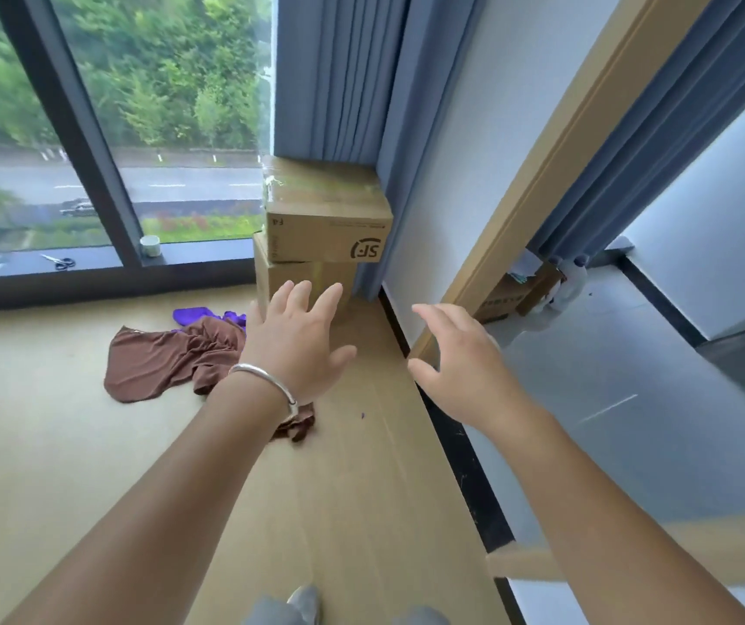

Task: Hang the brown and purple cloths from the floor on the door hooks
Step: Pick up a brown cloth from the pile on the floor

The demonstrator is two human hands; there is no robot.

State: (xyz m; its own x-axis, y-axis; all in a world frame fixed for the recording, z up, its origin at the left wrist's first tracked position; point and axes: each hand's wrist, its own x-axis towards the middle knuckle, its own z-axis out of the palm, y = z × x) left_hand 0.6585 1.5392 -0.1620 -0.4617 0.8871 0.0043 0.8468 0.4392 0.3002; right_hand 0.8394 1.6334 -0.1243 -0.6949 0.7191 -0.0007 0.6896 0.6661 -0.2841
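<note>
- Scissors (58, 261) and a small white cup (150, 245): on the dark window sill (10, 263), to the left of the stacked cardboard boxes (323, 227).
- Brown cloth (167, 363): crumpled flat on the wooden floor (46, 444), left of and in front of the boxes; one end runs beneath the left wrist and shows again nearer the camera.
- Purple cloth (194, 314): on the floor between the brown cloth and the boxes, mostly covered by the brown one, so only a small part shows.
- Left hand (298, 345): above the cloths in front of the lower box, fingers spread and loose, holding nothing; a silver bangle (267, 381) sits on the wrist.
- Right hand (465, 358): to the right of the boxes, over the floor edge by the door frame (555, 173), fingers slightly curled, palm down, empty.
- Handling, judged: both cloths look thin, limp and light; they should drape and slide readily. A pinch at a raised fold of the brown cloth seems the easiest hold, after which the purple one would lie exposed.
- Door hooks: none in view.
</note>
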